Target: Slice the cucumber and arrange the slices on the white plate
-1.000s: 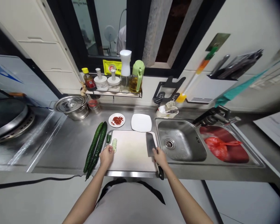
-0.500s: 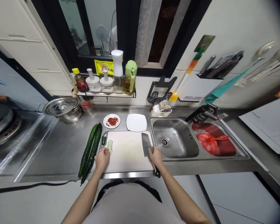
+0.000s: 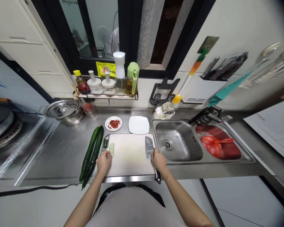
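Far to the left of your cutting board (image 3: 130, 159), a flat, pale slab with rounded corners, stands a shiny, round steel pot (image 3: 72, 117) under its domed lid. Nearer the board and beyond its far left corner is a clear jar (image 3: 91, 113) with a red lid. Just left of the board, 2 long cucumbers (image 3: 91, 153) lie side by side on the brushed steel, their dark skins bumpy and glossy. Your left hand (image 3: 103, 161) is at the board's left edge, its fingers curled, thumb and forefinger meeting or nearly so by the lowest of the cucumber slices (image 3: 112, 148); I cannot tell whether they pinch it. Those slices are thin, pale green discs, overlapping in a row along the board's left side, next to a short, dark cucumber piece (image 3: 105, 143). Beyond the board's far left corner sits a round white dish (image 3: 119, 126) of chopped red bits (too small to identify), and beyond its far edge a smooth, squarish white plate (image 3: 139, 125). On the board's right side you have the cleaver (image 3: 149, 145), a broad, shiny metal blade with a black handle crossing the board's near right corner. Your right hand (image 3: 159, 160) has thumb and fingers closed about it where blade meets handle. Right of the board is the steel sink (image 3: 186, 148), rounded at its corners.
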Demonstrator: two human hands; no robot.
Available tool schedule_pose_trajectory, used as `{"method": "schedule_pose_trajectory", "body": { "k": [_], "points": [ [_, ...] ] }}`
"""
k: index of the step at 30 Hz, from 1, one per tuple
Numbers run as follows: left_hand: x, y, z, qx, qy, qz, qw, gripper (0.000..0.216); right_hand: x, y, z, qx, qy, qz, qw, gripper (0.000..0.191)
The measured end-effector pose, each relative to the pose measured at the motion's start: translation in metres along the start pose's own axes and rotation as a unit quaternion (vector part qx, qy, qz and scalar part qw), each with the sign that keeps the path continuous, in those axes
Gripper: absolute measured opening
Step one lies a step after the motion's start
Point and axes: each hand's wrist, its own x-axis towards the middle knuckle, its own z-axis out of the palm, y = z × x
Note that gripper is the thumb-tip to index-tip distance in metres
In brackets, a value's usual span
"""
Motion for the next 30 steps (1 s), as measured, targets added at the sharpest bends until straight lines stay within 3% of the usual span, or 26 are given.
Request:
{"method": "schedule_pose_trajectory", "body": {
  "k": [12,18,23,27,30],
  "points": [
    [-0.002,0.009,-0.006,-0.041,0.001,0.003,0.999,0.015,0.007,0.005,0.003,-0.006,0.007,-0.019,1.000,0.028],
    [0.003,0.019,-0.006,-0.219,-0.024,0.000,0.975,0.028,0.001,-0.010,-0.012,0.060,0.079,-0.064,0.993,0.033],
    [0.003,0.049,-0.016,-0.394,-0.112,0.010,0.912,0.041,-0.004,-0.050,-0.034,0.244,0.110,-0.224,0.937,0.026],
    [-0.004,0.076,-0.032,-0.440,-0.157,0.033,0.884,0.041,-0.010,-0.084,-0.044,0.355,0.050,-0.319,0.877,0.022],
    [-0.008,0.088,-0.041,-0.457,-0.194,0.055,0.866,0.041,-0.014,-0.098,-0.045,0.383,0.004,-0.343,0.858,0.022]
  ]
}}
